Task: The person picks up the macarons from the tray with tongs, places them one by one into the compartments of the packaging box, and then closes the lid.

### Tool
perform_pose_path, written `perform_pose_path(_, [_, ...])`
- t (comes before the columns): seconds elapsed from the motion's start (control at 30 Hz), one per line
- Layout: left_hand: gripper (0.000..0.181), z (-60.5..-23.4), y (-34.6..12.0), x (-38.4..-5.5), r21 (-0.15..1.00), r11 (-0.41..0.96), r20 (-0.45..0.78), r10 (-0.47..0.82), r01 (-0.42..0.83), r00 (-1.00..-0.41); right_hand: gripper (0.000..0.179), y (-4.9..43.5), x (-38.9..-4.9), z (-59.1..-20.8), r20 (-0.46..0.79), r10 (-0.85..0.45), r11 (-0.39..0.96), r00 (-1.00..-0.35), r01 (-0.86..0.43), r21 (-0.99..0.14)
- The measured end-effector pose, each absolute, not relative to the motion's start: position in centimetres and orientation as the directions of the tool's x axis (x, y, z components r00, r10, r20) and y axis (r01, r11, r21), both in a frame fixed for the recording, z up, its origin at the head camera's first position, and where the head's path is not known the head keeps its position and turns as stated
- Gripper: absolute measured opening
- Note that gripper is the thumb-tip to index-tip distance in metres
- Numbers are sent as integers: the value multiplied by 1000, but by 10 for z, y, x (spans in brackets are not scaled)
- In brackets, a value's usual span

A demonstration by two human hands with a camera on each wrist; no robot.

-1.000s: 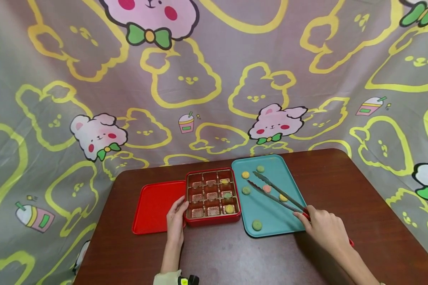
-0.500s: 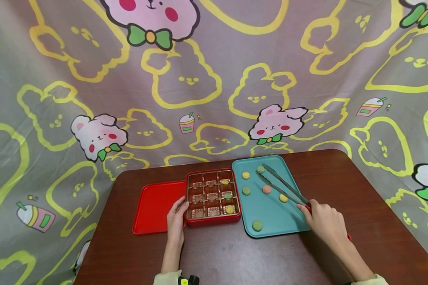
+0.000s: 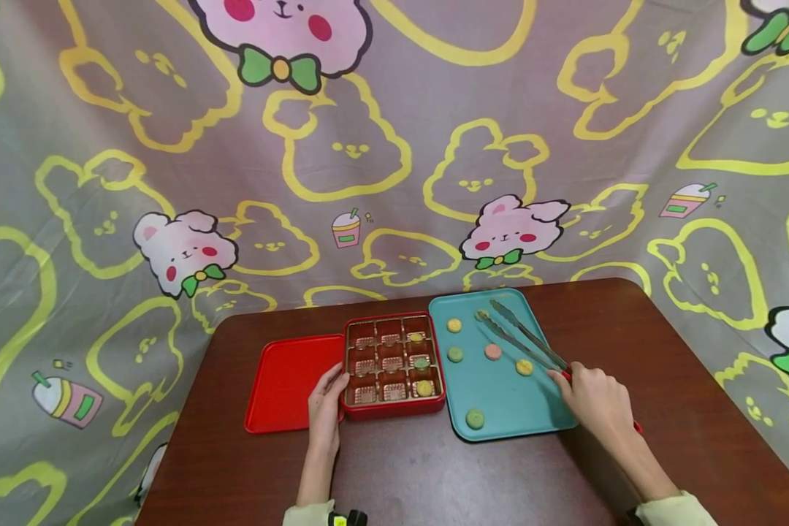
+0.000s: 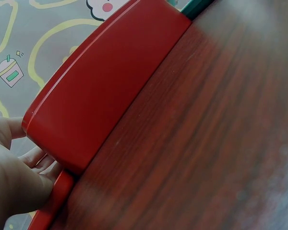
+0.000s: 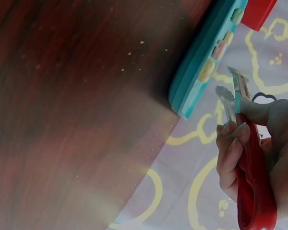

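My left hand (image 3: pixel 325 398) holds the left side of a red box (image 3: pixel 394 413), its thumb at the rim and fingers against the outer wall (image 4: pixel 105 81). A clear divided insert inside the box bears yellow and green macarons in its right column. My right hand (image 3: pixel 595 398) grips the red handles (image 5: pixel 252 182) of metal tongs (image 3: pixel 526 343) over a teal tray (image 3: pixel 506 409). The tongs' arms are spread. One tip overlaps the far green macaron (image 3: pixel 481 315); the other is to its right.
On the tray lie a pink macaron (image 3: pixel 493 352), yellow macarons (image 3: pixel 454 326) and green ones (image 3: pixel 475 418). A red lid (image 3: pixel 286 387) lies left of the box, on the dark wooden table (image 3: pixel 401 475). A patterned cloth (image 3: pixel 394 161) hangs behind.
The tongs have shifted toward the tray's far side, from near the pink macaron to the far green one, and their arms have spread wider. The left hand and box stay put.
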State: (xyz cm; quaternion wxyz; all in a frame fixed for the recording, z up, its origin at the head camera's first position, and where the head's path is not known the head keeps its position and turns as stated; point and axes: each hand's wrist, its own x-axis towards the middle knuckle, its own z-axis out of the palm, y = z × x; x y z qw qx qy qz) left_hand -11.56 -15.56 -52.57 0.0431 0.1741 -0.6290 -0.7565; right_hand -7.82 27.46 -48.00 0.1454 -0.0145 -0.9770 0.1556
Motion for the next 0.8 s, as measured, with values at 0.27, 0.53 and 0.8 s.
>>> perform_pose_path(0.27, [46,-525,-156,-114,967,-207,-207,-288,-150,-935,52,275,-81,-483,220,74,950,-973,2,-313])
perform_pose_path(0.53, [46,-525,-156,-114,971,-191,-198,-287,-147,-937,51,275,-85,-485,204,65,950,-977,-2,-312])
perform_pose_path(0.8, [44,-527,-156,-116,968,-209,-200,-295,-142,-934,51,274,-88,-486,227,57,951,-972,-16,-309])
